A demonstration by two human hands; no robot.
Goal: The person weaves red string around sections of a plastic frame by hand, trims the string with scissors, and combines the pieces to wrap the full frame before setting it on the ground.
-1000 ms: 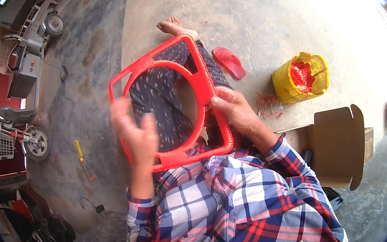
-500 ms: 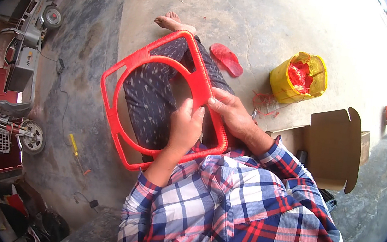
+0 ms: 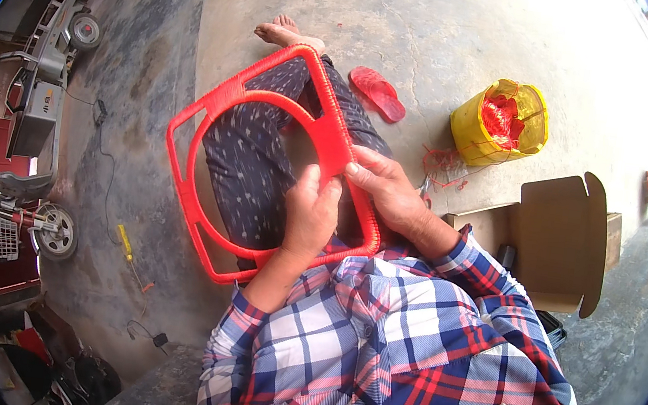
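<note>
Across my lap lies a red square frame (image 3: 330,140) with a ring inside it, its bars closely wrapped in red strand. My right hand (image 3: 391,193) grips the right-hand bar beside the wide wrapped joint, thumb on top and the other fingers partly out of sight. Inside the ring, my left hand (image 3: 312,211) is closed, its thumb and curled fingers pressed at the lower edge of that joint. Any loose strand between its fingers is too small to make out.
A yellow bucket (image 3: 460,128) holding red strand (image 3: 501,121) stands at the right, with loose red scraps (image 3: 443,167) by it. Nearby are a red slipper (image 3: 378,93) and an open cardboard box (image 3: 560,240). A yellow-handled tool (image 3: 124,242) lies left; parked vehicles stand beyond.
The whole view has shifted slightly. Both hands keep nearly the same hold on the red frame.
</note>
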